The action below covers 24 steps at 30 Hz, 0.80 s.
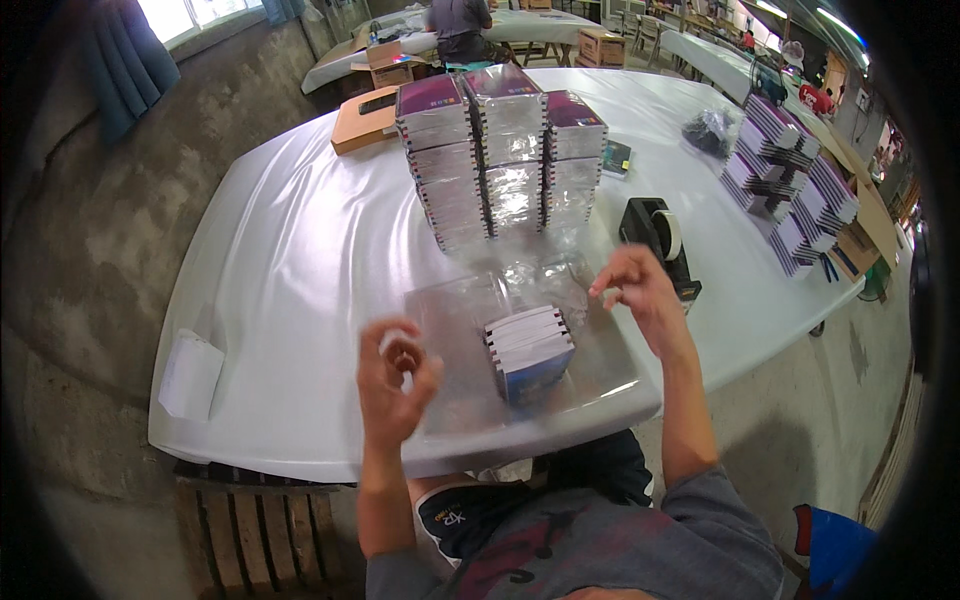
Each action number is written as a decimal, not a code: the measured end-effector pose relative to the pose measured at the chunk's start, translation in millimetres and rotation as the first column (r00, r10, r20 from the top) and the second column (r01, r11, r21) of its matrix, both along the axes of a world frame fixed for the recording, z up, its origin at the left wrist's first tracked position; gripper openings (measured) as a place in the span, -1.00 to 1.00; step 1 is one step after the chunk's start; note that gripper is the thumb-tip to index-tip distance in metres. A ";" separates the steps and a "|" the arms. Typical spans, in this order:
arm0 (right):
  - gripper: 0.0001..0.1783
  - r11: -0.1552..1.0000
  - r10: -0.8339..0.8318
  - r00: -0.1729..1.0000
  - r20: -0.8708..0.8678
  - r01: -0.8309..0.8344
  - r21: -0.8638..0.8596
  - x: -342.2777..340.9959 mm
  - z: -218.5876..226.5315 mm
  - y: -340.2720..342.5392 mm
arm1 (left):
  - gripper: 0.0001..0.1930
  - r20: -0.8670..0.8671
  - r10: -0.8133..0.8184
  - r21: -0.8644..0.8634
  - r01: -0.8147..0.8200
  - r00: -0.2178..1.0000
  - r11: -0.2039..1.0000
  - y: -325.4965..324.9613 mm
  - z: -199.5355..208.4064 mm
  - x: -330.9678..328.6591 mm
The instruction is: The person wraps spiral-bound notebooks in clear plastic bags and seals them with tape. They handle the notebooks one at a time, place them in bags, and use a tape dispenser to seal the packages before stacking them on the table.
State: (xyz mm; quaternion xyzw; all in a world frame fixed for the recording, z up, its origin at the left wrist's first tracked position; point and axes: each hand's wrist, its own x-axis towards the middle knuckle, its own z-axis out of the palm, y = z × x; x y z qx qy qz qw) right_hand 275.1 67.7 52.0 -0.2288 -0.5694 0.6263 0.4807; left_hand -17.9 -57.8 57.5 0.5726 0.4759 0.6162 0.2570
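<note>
On a sheet of clear plastic film [460, 315] stands a small stack of books or notebooks [530, 350], with white page edges on top and a blue cover facing me. My left hand [398, 380] hovers left of this stack, its fingers curled toward the thumb and smeared by motion; whether it pinches anything does not show. To the right of the stack, my right hand [640, 285] is raised with its fingertips drawn together at the film's wrinkled far right edge. A black tape dispenser [655, 235] with a roll of tape sits just beyond that hand.
Tall film-wrapped stacks of purple-covered books [500, 150] rise behind the film. More book stacks [790, 190] stand at the table's right edge. A cardboard tray [362, 122] lies at the back left, a white folded paper piece [192, 375] at the left. Another person [460, 30] sits beyond.
</note>
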 end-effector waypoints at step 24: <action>-0.45 0.531 0.035 0.657 0.753 -0.651 0.543 -30.4 7.8 -14.9 | -0.25 -0.862 -0.240 -0.154 0.221 0.446 0.963 24.8 -8.8 28.2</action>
